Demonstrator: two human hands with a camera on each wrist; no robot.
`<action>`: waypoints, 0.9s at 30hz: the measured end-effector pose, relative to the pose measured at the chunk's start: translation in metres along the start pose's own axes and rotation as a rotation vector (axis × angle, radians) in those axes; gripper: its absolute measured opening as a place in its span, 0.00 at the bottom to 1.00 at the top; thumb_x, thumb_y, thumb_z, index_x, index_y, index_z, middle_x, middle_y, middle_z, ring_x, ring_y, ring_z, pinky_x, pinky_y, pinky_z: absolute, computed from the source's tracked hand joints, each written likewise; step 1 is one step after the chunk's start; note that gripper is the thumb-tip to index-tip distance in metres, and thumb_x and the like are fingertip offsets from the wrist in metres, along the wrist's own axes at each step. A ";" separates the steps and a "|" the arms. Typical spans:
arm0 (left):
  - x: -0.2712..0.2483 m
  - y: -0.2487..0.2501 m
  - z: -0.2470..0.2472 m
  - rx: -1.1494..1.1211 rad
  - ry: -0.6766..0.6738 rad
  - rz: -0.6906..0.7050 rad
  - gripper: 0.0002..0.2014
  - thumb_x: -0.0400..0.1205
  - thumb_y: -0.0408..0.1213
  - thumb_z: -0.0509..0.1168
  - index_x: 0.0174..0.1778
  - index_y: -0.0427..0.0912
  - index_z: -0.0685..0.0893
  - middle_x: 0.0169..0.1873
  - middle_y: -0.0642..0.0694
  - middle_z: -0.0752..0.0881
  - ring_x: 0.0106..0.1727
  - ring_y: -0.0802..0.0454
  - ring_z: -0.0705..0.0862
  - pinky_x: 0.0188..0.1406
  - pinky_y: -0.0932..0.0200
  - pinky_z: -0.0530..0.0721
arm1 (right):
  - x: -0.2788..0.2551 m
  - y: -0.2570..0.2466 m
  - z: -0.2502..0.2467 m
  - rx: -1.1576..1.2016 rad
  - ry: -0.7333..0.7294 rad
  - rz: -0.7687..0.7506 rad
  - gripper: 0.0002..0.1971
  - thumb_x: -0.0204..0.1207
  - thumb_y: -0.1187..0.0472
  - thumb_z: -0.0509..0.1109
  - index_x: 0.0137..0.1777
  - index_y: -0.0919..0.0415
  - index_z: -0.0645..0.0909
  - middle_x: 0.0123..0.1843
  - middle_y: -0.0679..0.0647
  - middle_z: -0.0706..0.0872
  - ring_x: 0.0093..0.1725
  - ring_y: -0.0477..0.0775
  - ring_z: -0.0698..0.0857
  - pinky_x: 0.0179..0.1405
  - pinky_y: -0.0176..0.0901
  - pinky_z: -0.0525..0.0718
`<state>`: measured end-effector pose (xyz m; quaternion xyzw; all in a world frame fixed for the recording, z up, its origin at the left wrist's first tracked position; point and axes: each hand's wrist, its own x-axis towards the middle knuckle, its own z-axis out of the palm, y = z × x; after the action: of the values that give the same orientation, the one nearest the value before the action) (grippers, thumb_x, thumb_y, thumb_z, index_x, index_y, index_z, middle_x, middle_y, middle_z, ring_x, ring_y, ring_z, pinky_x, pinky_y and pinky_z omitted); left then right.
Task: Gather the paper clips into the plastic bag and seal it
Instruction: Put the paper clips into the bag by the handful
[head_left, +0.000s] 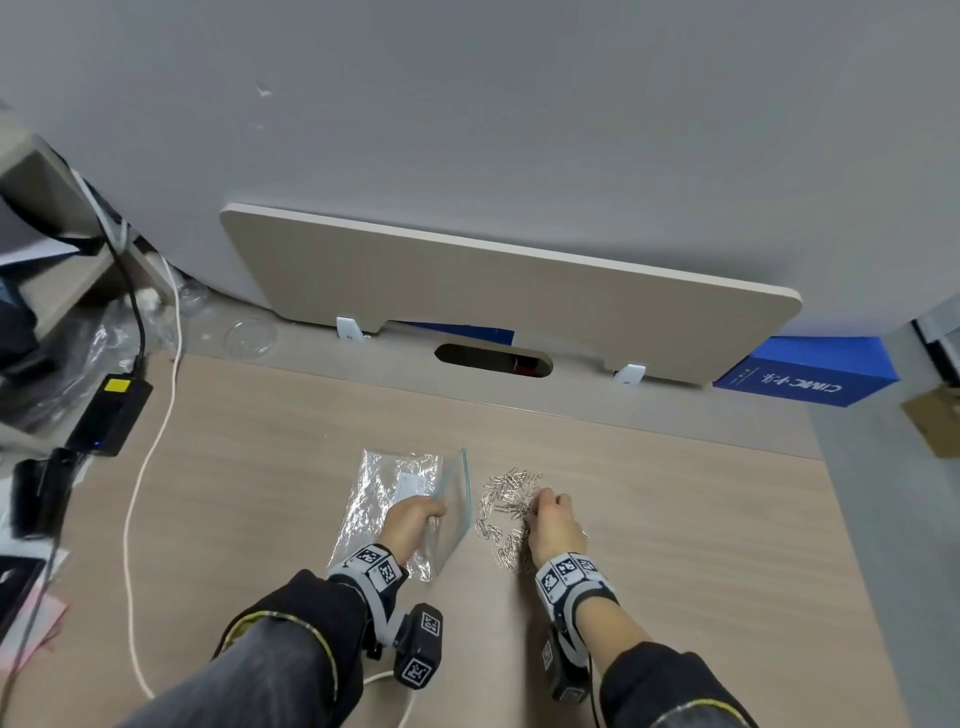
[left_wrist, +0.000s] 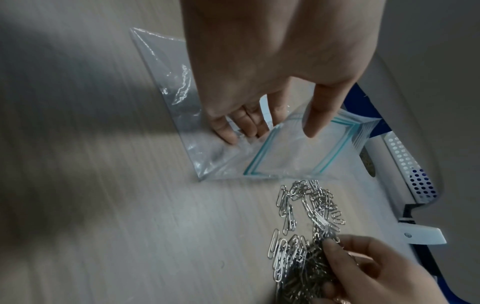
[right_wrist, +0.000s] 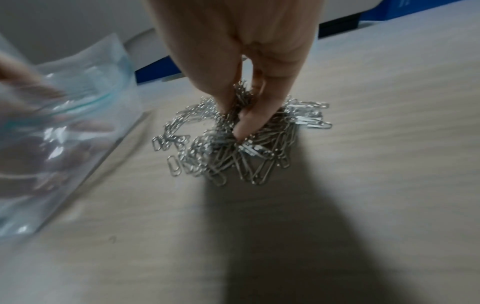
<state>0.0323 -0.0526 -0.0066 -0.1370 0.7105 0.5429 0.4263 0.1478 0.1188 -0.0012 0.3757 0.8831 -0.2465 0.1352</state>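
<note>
A clear zip plastic bag (head_left: 384, 499) with a teal seal strip lies on the wooden desk, its mouth facing right. My left hand (head_left: 415, 512) holds the mouth open. In the left wrist view its fingers (left_wrist: 233, 133) reach inside the bag (left_wrist: 285, 156) and the thumb lifts the upper lip. Just right of the mouth lies a pile of silver paper clips (head_left: 506, 488). My right hand (head_left: 550, 512) is down in the pile. In the right wrist view its fingertips (right_wrist: 241, 131) pinch a clump of clips (right_wrist: 233, 160), and the bag (right_wrist: 64, 127) looks blurred at the left.
A black power adapter (head_left: 109, 415) and a white cable (head_left: 150, 457) lie along the desk's left side, with clutter beyond. A beige divider panel (head_left: 493, 296) and a cable slot (head_left: 493, 360) stand at the back. A blue box (head_left: 810, 371) sits past the right edge.
</note>
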 end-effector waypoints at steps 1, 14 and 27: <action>-0.001 0.000 -0.001 0.009 -0.003 0.005 0.08 0.67 0.35 0.69 0.40 0.42 0.80 0.40 0.43 0.79 0.42 0.48 0.74 0.44 0.54 0.71 | 0.003 0.005 0.000 0.049 0.005 0.004 0.03 0.81 0.65 0.61 0.53 0.61 0.73 0.54 0.58 0.75 0.46 0.65 0.83 0.44 0.51 0.79; -0.007 0.008 -0.007 0.001 -0.076 -0.064 0.17 0.75 0.37 0.68 0.60 0.40 0.84 0.53 0.44 0.84 0.56 0.47 0.81 0.64 0.48 0.79 | -0.001 0.020 -0.037 0.800 -0.067 0.203 0.06 0.78 0.71 0.68 0.41 0.62 0.79 0.43 0.57 0.81 0.24 0.50 0.82 0.28 0.48 0.89; -0.007 0.006 -0.011 -0.065 -0.086 -0.080 0.12 0.60 0.38 0.64 0.37 0.44 0.86 0.42 0.44 0.82 0.49 0.46 0.78 0.60 0.48 0.78 | -0.022 -0.100 -0.029 0.511 -0.129 -0.150 0.08 0.78 0.67 0.67 0.39 0.56 0.77 0.38 0.53 0.84 0.34 0.54 0.85 0.37 0.45 0.86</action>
<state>0.0271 -0.0622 0.0029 -0.1557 0.6673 0.5537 0.4732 0.0886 0.0618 0.0663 0.3148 0.8070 -0.4942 0.0734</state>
